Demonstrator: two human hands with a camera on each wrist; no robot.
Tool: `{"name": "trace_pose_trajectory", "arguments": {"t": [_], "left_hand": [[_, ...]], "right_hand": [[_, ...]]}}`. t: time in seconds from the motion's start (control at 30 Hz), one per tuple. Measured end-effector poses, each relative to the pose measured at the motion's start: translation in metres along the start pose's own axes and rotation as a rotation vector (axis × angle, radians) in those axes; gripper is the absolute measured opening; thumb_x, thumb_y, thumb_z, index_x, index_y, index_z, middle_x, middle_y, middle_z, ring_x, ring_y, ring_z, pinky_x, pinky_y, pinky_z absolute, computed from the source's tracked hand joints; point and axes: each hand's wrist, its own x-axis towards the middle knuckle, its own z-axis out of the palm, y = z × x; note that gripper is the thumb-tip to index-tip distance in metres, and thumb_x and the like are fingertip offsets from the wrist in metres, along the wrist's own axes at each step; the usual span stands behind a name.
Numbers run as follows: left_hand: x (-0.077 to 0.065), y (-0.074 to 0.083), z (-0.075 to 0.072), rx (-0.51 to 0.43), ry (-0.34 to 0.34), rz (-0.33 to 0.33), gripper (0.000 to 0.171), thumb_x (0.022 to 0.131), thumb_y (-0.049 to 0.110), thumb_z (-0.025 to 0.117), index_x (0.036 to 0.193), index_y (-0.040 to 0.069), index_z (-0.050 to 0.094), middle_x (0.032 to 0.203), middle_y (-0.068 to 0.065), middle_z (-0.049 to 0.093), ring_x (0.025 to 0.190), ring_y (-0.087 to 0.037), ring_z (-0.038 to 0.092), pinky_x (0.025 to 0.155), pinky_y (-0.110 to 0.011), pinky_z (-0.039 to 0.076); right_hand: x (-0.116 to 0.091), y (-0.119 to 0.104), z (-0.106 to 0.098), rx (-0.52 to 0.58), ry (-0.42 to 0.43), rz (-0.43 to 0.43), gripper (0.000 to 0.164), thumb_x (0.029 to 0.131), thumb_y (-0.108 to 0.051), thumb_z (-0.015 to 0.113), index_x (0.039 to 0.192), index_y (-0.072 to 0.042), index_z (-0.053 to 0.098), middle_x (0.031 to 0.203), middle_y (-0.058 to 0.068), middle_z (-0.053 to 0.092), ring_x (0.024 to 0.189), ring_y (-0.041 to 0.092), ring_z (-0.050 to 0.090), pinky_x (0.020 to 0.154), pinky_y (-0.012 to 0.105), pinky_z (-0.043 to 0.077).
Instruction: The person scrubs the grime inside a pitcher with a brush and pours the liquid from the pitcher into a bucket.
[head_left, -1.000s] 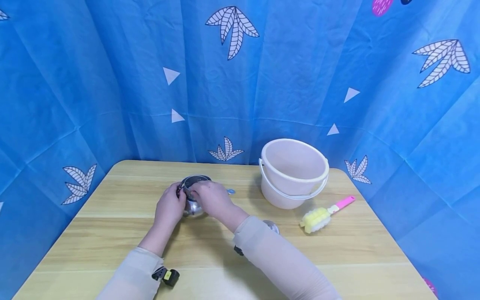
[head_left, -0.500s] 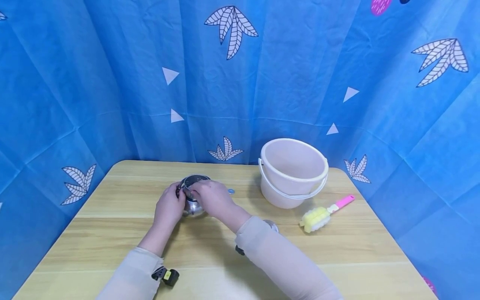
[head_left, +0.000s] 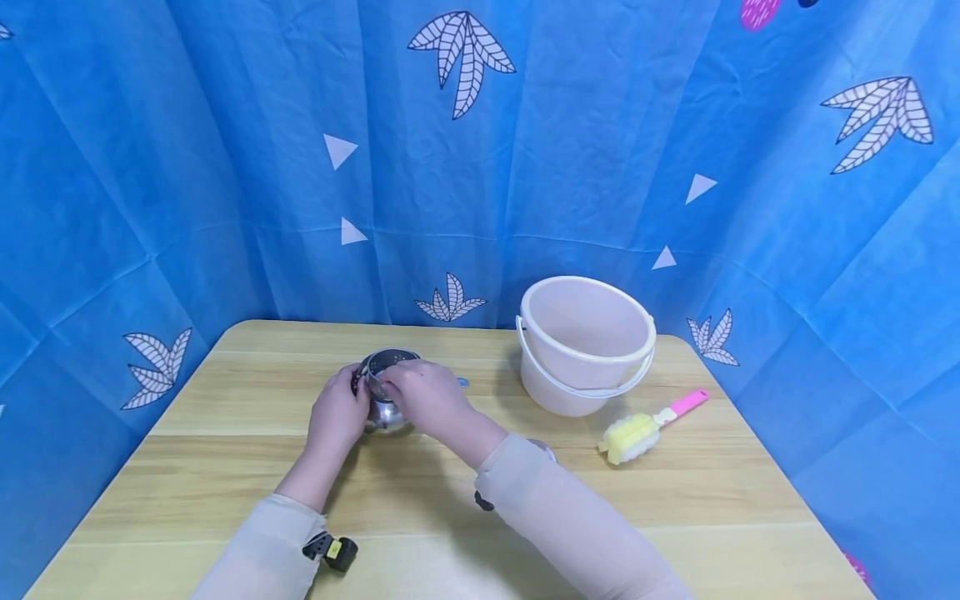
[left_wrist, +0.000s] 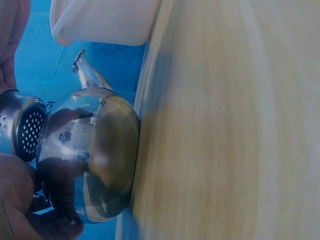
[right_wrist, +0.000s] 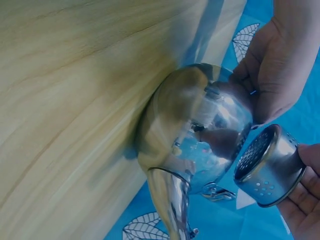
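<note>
- Over on the left, the left hand [head_left: 340,408], below it a pale beige left sleeve [head_left: 262,542], has a firm grip on the teapot's handle, fingers curled round it.
- Right beside it, the round, shiny silver metal teapot [left_wrist: 90,155] stands upright on the pale wood-grain bench [head_left: 720,500], left of centre, its spout aimed right.
- Just above that, the cup-shaped silver metal strainer [right_wrist: 272,167], punched with holes, hangs at the teapot's mouth, perforated base turned towards it; a close call, and I cannot tell whether they touch.
- And there's the right hand [head_left: 431,396], stretched across from the near right, pinching the strainer between thumb and fingers.
- Farther right, a small shiny metal piece [head_left: 545,448] peeps out from behind the pale beige right sleeve [head_left: 570,533], most of it hidden.
- Next, the white plastic bucket [head_left: 558,371] stands upright towards the far right, its white handle slung low across the near side.
- Out on the right, nearer than the bucket, lies a brush [head_left: 633,437]: yellow-and-white sponge head to the left, pink handle slanting far and right.
</note>
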Motion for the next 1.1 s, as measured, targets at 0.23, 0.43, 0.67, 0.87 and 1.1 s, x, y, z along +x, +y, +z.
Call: {"name": "trace_pose_trajectory", "arguments": {"t": [0.23, 0.43, 0.67, 0.87, 1.1], "left_hand": [[0.001, -0.001, 0.000, 0.010, -0.010, -0.001, 0.044, 0.105, 0.019, 0.043, 0.138, -0.009, 0.049, 0.132, -0.033, 0.055, 0.121, -0.049, 0.055, 0.100, -0.060, 0.045], [0.001, 0.000, 0.000, 0.017, -0.011, 0.004, 0.044, 0.106, 0.018, 0.042, 0.138, -0.011, 0.049, 0.133, -0.034, 0.054, 0.121, -0.050, 0.054, 0.101, -0.060, 0.045], [0.000, 0.001, 0.000, 0.013, -0.014, -0.008, 0.044, 0.105, 0.018, 0.041, 0.138, -0.011, 0.048, 0.132, -0.034, 0.055, 0.121, -0.049, 0.055, 0.101, -0.059, 0.045], [0.000, 0.002, 0.000, 0.006, -0.025, -0.015, 0.045, 0.105, 0.018, 0.041, 0.139, -0.011, 0.048, 0.134, -0.034, 0.054, 0.122, -0.049, 0.054, 0.101, -0.059, 0.045], [0.000, 0.002, 0.000, -0.003, -0.009, -0.018, 0.046, 0.104, 0.020, 0.042, 0.139, -0.010, 0.048, 0.134, -0.033, 0.054, 0.122, -0.049, 0.054, 0.103, -0.059, 0.044]], "right_hand": [[-0.005, -0.001, -0.006, -0.036, 0.022, -0.041, 0.015, 0.100, -0.027, 0.064, 0.108, -0.022, 0.076, 0.103, -0.010, 0.075, 0.096, 0.009, 0.070, 0.079, 0.024, 0.057], [-0.009, -0.001, -0.012, -0.069, 0.032, -0.062, 0.015, 0.099, -0.028, 0.064, 0.108, -0.023, 0.075, 0.104, -0.010, 0.075, 0.096, 0.009, 0.070, 0.078, 0.025, 0.057], [-0.014, 0.000, -0.019, -0.046, 0.011, -0.061, 0.016, 0.100, -0.026, 0.063, 0.110, -0.022, 0.075, 0.103, -0.008, 0.075, 0.094, 0.010, 0.070, 0.076, 0.025, 0.057], [-0.020, 0.002, -0.025, -0.038, 0.015, -0.096, 0.016, 0.099, -0.023, 0.064, 0.109, -0.019, 0.076, 0.102, -0.008, 0.075, 0.094, 0.010, 0.070, 0.078, 0.026, 0.057], [-0.029, 0.003, -0.031, -0.033, 0.021, -0.106, 0.015, 0.099, -0.023, 0.064, 0.107, -0.019, 0.076, 0.101, -0.007, 0.075, 0.094, 0.012, 0.070, 0.080, 0.027, 0.057]]}}
